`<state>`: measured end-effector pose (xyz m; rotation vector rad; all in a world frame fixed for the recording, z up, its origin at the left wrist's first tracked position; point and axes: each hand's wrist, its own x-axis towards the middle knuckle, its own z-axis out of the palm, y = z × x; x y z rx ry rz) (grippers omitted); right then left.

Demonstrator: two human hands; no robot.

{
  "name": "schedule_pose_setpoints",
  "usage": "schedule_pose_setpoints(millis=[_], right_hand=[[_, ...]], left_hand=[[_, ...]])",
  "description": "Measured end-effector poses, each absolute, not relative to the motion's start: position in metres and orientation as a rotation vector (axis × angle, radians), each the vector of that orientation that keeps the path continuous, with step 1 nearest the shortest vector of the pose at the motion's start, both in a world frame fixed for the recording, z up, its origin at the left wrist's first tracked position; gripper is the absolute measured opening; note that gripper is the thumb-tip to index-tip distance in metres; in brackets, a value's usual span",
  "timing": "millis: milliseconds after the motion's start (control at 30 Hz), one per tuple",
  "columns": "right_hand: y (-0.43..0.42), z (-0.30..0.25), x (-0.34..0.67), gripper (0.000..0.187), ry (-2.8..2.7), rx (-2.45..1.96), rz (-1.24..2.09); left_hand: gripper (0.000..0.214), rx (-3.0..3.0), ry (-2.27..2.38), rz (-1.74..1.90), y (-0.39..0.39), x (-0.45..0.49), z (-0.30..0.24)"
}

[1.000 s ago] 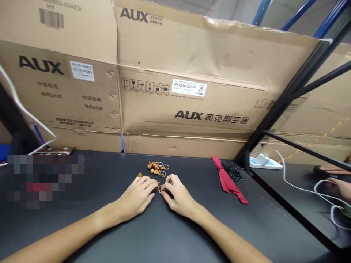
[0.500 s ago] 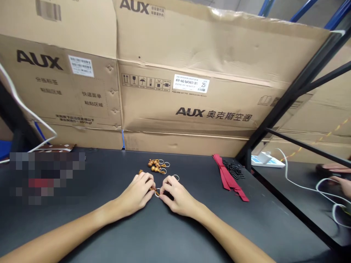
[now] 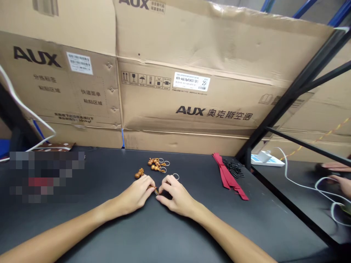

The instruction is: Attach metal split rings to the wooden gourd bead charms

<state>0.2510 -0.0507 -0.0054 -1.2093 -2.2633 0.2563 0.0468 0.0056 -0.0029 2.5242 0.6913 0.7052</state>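
A small brown wooden gourd charm (image 3: 139, 173) shows just past my left hand (image 3: 139, 190), whose fingers are closed on its orange cord. In the gap between both hands, a metal key ring (image 3: 156, 191) stands tilted at the end of that cord. My right hand (image 3: 173, 193) pinches at the ring with thumb and forefinger; its exact contact is partly hidden. A loose key ring (image 3: 176, 176) lies just beyond my right knuckles. Behind the hands rests a group of gourd keychains (image 3: 156, 167) with their rings.
Red ribbon strips (image 3: 230, 177) and a pile of black clips or loops (image 3: 234, 168) lie to the right on the black table (image 3: 164, 233). Cardboard (image 3: 192, 98) walls the back. A black metal frame (image 3: 274, 113) divides off another person's hand (image 3: 341, 184), near white cables (image 3: 298, 188).
The ring between my hands has turned from facing upward to a steeper, narrower angle. More of the gourd charm shows beyond my left hand. The camera view has shifted slightly.
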Motion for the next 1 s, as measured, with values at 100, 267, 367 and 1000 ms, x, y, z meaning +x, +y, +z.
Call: schedule_pose_setpoints(millis=[100, 267, 367, 1000], right_hand=[[-0.051, -0.007, 0.249, 0.006, -2.247, -1.184, 0.254], [-0.052, -0.004, 0.249, 0.009, -2.101, -1.110, 0.477], [-0.051, -0.001, 0.251, 0.012, -2.009, -1.133, 0.640], [-0.044, -0.003, 0.256, 0.025, -1.612, -1.124, 1.091]], left_hand=[[0.020, 2.483, 0.714, 0.717, 0.007, 0.048, -0.003], [0.025, 2.366, 0.789, 0.718, 0.009, 0.050, 0.001], [0.023, 2.303, 0.785, 0.715, 0.009, 0.050, 0.005], [0.017, 2.384, 0.628, 0.663, 0.008, 0.047, 0.006]])
